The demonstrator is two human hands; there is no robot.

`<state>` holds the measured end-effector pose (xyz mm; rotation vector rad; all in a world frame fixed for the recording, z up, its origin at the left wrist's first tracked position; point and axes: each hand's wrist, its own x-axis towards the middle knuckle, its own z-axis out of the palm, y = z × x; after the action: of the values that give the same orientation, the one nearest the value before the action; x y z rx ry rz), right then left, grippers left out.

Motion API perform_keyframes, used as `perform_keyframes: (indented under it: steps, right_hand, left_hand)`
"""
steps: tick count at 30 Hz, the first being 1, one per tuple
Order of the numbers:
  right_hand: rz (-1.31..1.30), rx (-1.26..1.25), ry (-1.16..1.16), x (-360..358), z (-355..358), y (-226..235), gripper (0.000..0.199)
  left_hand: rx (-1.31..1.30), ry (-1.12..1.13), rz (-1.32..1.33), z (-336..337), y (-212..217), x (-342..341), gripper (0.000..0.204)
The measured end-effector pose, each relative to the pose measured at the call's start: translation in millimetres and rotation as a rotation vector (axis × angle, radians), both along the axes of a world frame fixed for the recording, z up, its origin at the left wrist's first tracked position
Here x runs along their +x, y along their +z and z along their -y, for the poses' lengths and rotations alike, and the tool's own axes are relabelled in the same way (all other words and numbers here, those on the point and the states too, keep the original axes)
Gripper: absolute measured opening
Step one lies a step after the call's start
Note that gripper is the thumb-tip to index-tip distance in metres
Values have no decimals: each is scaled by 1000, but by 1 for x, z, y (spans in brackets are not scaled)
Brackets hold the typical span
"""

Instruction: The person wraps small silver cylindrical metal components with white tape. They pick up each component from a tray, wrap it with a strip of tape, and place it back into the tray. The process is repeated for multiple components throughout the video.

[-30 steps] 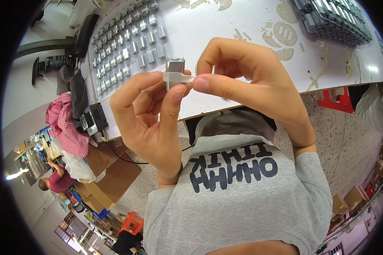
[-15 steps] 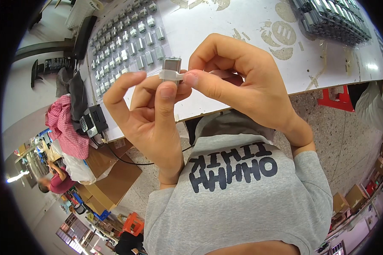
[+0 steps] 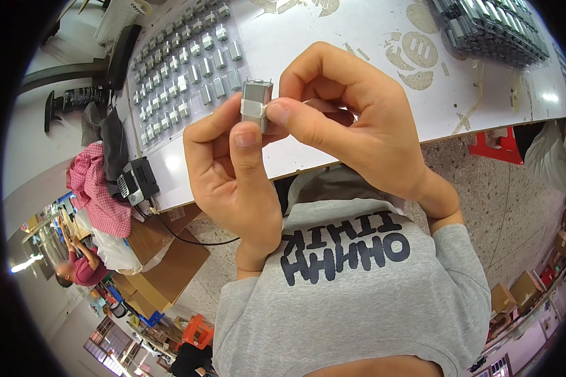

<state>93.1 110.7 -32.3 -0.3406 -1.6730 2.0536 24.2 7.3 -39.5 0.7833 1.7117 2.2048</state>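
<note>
Around my bench

Rows of small metal parts (image 3: 185,56) lie on my white table (image 3: 333,38), a dark tray (image 3: 490,28) sits far right, red checked cloth (image 3: 91,188) and cardboard boxes (image 3: 163,264) at my left.

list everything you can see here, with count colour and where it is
small metal part: one, silver-grey with a white strip around it, pinched between both hands above the table edge
rows of small metal parts: many, silver-grey, laid out on the table's left side
tray of dark parts: one, dark grey, table's upper right
table: one, white, across the top
black device with cable: one, at the table's left corner
red checked cloth: one, left of the table
cardboard boxes: a few, brown, on the floor at lower left
another person: one, red top, far lower left
grey shirt: one, lower centre
left hand: one, holds the part from below
right hand: one, pinches the white strip
</note>
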Motion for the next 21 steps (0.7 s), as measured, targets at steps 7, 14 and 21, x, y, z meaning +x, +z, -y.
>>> perform_keyframes:
  steps: [7,14,21]
  right_hand:
    - [-69,79,-17,-4,-2,-9,12]
    - [-59,145,22,-2,-6,-8,11]
    - [-70,16,176,7,-17,1,9]
  left_hand:
    - [-56,41,-277,-5,-7,-1,31]
    - [-268,-114,-326,1,11,-13,32]
    - [-322,-164,-575,2,15,-24,41]
